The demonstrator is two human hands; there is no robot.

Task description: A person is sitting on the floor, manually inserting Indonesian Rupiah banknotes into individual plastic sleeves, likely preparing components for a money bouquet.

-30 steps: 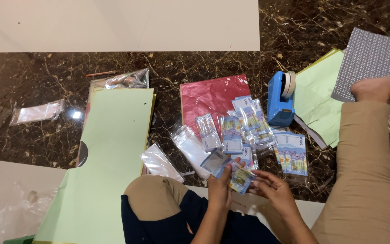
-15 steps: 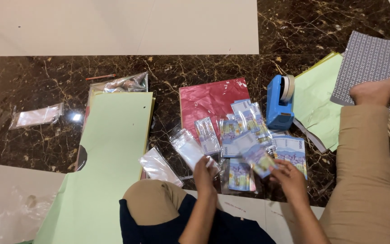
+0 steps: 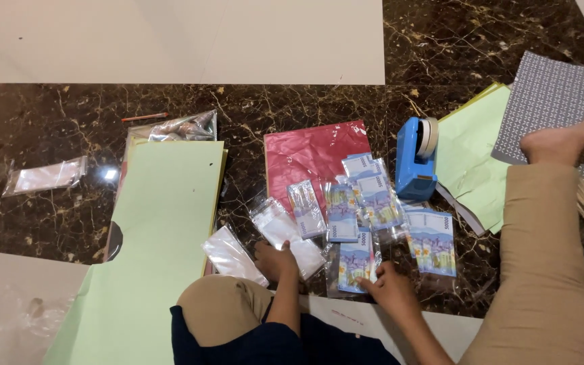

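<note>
The person sits on a dark marble floor (image 3: 55, 122), one knee bent under the camera and the other leg stretched out to the right. Both hands are low, at the near edge of a spread of clear sleeves holding blue banknotes.

The left hand (image 3: 275, 260) rests, fingers curled, on the lower end of an empty clear sleeve (image 3: 285, 230); whether it pinches the plastic or only presses on it cannot be told. Just left of that hand lies a second empty sleeve (image 3: 232, 255), touching the knee.

The right hand (image 3: 390, 287) lies flat-ish with fingers loosely bent, its fingertips on the bottom edge of a sleeved note (image 3: 355, 262) that sits between the two hands, nearer the right one. A larger sleeved note (image 3: 432, 241) lies just right of it, beside the right hand.

Beyond the hands, more sleeved notes (image 3: 359, 196) overlap the lower edge of a red sheet (image 3: 309, 152). A blue tape dispenser (image 3: 417, 159) stands just right of them, next to pale green paper (image 3: 471, 155) and a grey patterned sheet (image 3: 549, 94). A long green card (image 3: 163, 223) lies left of the knee, well apart from both hands.
</note>
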